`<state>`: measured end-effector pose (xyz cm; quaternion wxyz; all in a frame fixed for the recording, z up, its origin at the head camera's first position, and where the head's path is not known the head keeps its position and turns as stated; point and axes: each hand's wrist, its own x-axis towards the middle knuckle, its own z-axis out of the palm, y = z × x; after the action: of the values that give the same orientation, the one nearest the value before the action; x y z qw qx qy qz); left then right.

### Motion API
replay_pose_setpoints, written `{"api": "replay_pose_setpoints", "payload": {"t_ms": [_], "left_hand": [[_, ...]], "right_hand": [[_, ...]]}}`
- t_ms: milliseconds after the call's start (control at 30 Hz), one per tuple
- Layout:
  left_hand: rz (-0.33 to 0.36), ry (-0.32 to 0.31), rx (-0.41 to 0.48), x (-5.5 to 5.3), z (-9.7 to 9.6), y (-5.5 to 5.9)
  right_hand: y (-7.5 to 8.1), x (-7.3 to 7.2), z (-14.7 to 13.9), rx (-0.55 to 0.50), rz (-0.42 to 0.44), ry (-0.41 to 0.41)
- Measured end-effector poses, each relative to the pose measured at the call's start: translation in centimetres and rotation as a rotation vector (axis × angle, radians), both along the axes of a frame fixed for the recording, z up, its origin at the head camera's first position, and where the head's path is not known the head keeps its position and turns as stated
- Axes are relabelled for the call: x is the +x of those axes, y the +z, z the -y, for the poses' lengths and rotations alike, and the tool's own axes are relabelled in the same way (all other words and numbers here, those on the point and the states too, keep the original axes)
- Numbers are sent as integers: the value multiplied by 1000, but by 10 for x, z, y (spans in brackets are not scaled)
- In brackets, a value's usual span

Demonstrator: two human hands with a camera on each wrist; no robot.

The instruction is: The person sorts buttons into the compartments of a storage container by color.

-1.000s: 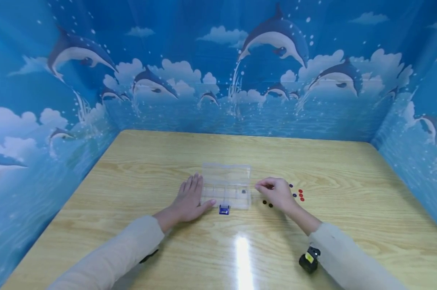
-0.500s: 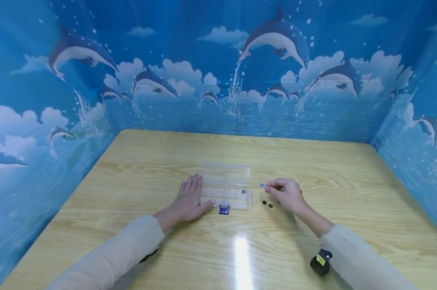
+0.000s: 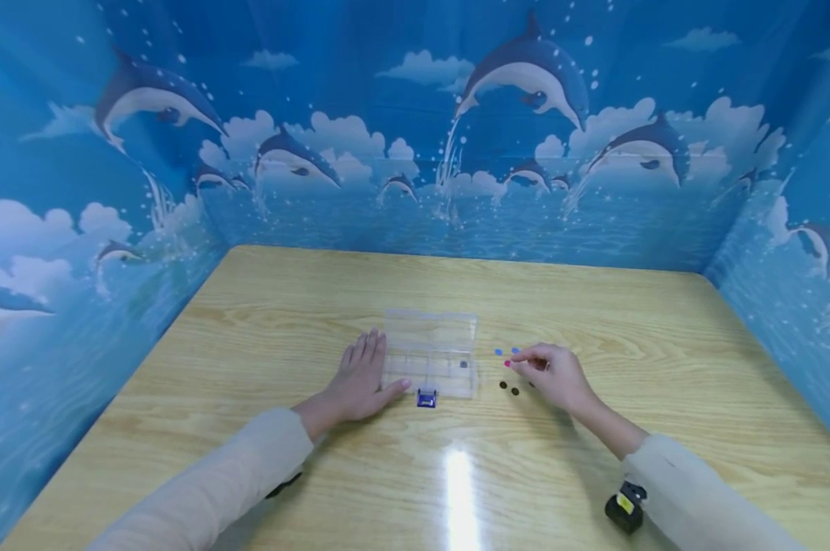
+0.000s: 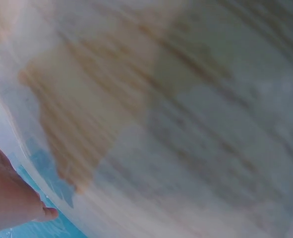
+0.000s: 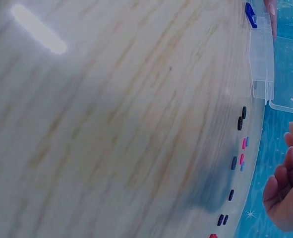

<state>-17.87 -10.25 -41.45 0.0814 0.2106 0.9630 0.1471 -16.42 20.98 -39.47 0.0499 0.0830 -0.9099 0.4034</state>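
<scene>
My left hand (image 3: 360, 380) lies flat with spread fingers against the left side of a clear plastic compartment box (image 3: 449, 383), its thumb on the front edge. The box's lid is raised, its blue latch (image 3: 426, 399) faces me, and one small dark disc (image 3: 463, 364) sits in a right-hand compartment. My right hand (image 3: 551, 375) hovers over small button-like discs, fingers loosely curled, with nothing visible in its grasp. Near its fingertips lie a pink disc (image 3: 508, 363) and a blue disc (image 3: 498, 352). Two black discs (image 5: 242, 118) lie nearer the box.
Several dark discs (image 5: 225, 219) and a red disc (image 5: 213, 236) lie farther right, partly hidden by my right hand in the head view. The wood-grain table (image 3: 318, 490) is bordered by a blue dolphin-print curtain (image 3: 415, 130).
My right hand has moved right, away from the box, uncovering blue and pink discs and covering the red ones. The left hand stays in place.
</scene>
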Motion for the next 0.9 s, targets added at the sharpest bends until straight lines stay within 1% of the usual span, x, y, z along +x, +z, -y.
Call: {"api": "replay_pose_setpoints", "payload": {"t_ms": [133,400,533,900], "left_hand": [[0,-2,0,0,0,1],[13,-1,2,1,0,3],[16,-1,-3,1,-1,3],[5,0,-12,0,-1,2]], "right_hand": [[-3,3,-4,19,-13,7],[-4,10,-13,50,-11,5],[-7,11,-19,73,-24,3],[-11,12,-29,106,-17,19]]}}
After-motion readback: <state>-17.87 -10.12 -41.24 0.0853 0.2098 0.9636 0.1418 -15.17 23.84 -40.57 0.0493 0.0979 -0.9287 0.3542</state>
